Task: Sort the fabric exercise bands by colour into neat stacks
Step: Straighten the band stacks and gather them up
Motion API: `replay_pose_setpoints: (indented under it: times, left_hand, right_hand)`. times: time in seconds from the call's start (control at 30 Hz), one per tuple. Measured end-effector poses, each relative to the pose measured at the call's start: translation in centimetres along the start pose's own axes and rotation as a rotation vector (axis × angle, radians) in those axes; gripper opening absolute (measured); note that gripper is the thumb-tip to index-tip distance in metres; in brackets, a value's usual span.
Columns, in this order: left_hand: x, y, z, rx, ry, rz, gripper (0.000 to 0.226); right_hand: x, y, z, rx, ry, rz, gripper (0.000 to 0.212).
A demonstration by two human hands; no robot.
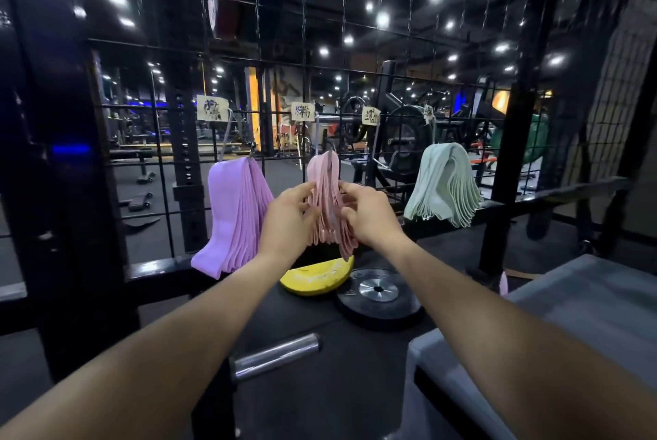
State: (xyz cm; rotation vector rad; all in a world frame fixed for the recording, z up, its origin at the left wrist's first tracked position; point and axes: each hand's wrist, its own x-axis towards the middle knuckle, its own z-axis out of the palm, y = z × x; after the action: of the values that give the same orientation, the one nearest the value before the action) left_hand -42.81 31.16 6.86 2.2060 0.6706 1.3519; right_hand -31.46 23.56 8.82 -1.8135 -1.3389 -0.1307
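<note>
Three bunches of fabric bands hang from hooks on a black wire grid. The purple bunch (234, 215) hangs at the left, the pink bunch (325, 183) in the middle, the pale green bunch (444, 187) at the right. My left hand (289, 222) grips the pink bunch from its left side. On the pink bunch's right side my right hand (369, 219) pinches its bands. A sliver of another pink band (503, 284) shows at the edge of the grey surface on the right.
Paper labels (212, 108) are clipped to the grid (259, 59) above each hook. A yellow weight plate (316, 276) and a black weight plate (378, 297) lie below the pink bunch. A chrome bar end (277, 354) juts out low in front. A grey padded surface (569, 315) fills the right.
</note>
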Motion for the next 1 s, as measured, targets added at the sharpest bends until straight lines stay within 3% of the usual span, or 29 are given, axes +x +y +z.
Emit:
replay_pose_setpoints:
  times: [0.13, 0.3, 0.57, 1.0]
  left_hand:
    - [0.3, 0.4, -0.4, 0.100, 0.045, 0.006, 0.039]
    - [-0.9, 2.4, 0.3, 0.173, 0.066, 0.158, 0.030]
    - [-3.6, 5.7, 8.7, 0.001, -0.300, 0.164, 0.034]
    - [-16.5, 17.0, 31.8, -0.295, -0.906, 0.255, 0.039]
  right_hand:
    - [-0.4, 0.1, -0.6, -0.008, 0.008, 0.025, 0.040]
    - [-1.7, 1.2, -2.3, -0.105, 0.026, 0.072, 0.047]
    - [-8.4, 7.6, -9.2, -0.278, 0.133, 0.214, 0.042]
    - [-28.4, 22.1, -22.7, -0.481, 0.262, 0.818, 0.047]
